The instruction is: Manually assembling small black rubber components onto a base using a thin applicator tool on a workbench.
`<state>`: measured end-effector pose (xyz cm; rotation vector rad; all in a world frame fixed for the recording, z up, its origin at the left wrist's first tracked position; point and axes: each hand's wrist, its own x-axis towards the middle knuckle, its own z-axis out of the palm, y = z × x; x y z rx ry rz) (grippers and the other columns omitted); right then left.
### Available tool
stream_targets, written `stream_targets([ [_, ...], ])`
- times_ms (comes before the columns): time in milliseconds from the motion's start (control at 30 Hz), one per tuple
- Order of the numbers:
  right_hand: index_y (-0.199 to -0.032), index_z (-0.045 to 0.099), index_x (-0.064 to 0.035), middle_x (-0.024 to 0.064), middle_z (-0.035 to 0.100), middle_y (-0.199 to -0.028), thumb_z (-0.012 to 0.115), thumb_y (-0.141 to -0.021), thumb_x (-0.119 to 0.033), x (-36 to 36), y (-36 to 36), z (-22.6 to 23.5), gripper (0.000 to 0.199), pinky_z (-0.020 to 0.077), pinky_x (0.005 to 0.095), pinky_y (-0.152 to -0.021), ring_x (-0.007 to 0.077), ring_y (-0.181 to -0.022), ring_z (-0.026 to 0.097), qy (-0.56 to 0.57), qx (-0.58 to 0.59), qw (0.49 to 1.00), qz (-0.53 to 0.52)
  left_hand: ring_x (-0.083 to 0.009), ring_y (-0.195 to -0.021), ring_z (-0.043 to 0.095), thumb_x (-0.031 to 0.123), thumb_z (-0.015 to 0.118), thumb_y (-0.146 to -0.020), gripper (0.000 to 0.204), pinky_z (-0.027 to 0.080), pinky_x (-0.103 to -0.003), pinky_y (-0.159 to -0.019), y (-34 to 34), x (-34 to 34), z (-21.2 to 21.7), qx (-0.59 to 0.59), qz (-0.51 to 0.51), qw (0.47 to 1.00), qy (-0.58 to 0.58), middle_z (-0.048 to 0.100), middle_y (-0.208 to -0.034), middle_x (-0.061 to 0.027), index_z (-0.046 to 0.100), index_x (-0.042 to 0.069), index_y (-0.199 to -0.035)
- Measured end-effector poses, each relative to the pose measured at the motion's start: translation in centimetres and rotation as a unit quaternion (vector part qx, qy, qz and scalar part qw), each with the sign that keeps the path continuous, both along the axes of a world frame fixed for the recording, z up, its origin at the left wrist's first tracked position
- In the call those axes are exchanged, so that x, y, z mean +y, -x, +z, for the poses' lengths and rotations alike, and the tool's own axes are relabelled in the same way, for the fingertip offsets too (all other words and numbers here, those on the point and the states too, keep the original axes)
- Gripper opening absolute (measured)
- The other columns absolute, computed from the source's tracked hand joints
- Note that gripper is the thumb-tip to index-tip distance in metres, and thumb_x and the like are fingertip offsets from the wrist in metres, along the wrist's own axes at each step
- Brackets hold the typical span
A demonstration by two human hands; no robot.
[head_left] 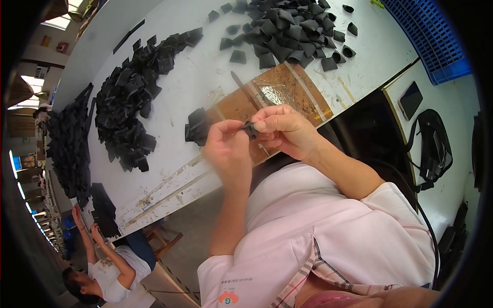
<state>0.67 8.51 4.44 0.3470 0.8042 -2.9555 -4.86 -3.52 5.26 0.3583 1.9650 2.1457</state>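
Note:
Over the near side of a brown board [226, 110], my left hand [226, 154] and my right hand [287, 128] meet, both closed on one small black fabric piece [250, 130]. Thumbs and fingertips pinch it from either side and hide much of it. A wet, shiny patch [275, 94] lies on the board, with a thin dark stick [244, 88] beside it. Just left of my left hand is a small stack of flat black pieces [196, 126], partly on the board's edge.
The white table [174, 97] bears a pile of curled black pieces [287, 31] at the back and heaps of flat ones [128, 92] at left. A blue crate [431, 41], phone [410, 100] and black bag [434, 146] are at right. Another person [110, 267] works at lower left.

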Motion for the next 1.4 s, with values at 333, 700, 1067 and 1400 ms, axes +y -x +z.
stream_targets([
  [333,-0.074,0.055,-0.0050,-0.0061,0.046,-0.062,0.056,-0.085,-0.026,2.8,2.9,8.9,0.023,0.0284,0.0162,-0.046,0.0008,-0.054,0.035,-0.393,0.090,0.915,-0.006,-0.0039,-0.030,0.031,-0.002,0.039,-0.080,0.017,0.024,-0.017,-0.028,3.8,0.5,6.8,-0.370,-0.234,0.783,-0.442,0.059,-0.078,-0.0155,0.050,-0.002,-0.093],
  [700,-0.070,0.053,-0.0055,-0.0063,0.044,-0.061,0.055,-0.085,-0.027,4.2,3.9,5.9,0.026,0.0280,0.0167,-0.044,0.0016,-0.053,0.036,-0.380,0.074,0.922,0.017,-0.0023,-0.042,0.039,0.001,0.046,-0.084,0.016,0.029,-0.015,-0.036,4.1,1.7,4.4,-0.307,-0.225,0.848,-0.368,0.057,-0.082,-0.0106,0.050,0.000,-0.100],
  [1067,-0.090,0.054,-0.0054,0.0071,0.050,-0.078,0.070,-0.065,-0.034,2.7,2.3,5.6,0.041,0.0432,0.0283,-0.051,0.0214,-0.063,0.052,-0.750,0.243,0.526,-0.319,-0.0135,-0.075,0.053,-0.001,0.061,-0.077,0.007,0.042,-0.023,-0.069,3.9,2.7,6.6,0.398,-0.046,0.914,0.059,0.058,-0.083,-0.0065,0.061,-0.002,-0.084],
  [1400,-0.084,0.057,-0.0028,0.0067,0.052,-0.073,0.069,-0.067,-0.014,1.8,2.7,7.4,0.024,0.0425,0.0267,-0.049,0.0172,-0.057,0.051,-0.781,0.211,0.502,-0.306,-0.0123,-0.075,0.052,0.002,0.050,-0.084,0.005,0.042,-0.024,-0.072,3.3,2.4,5.5,0.084,0.014,0.965,-0.246,0.056,-0.081,-0.0090,0.052,-0.003,-0.083],
])
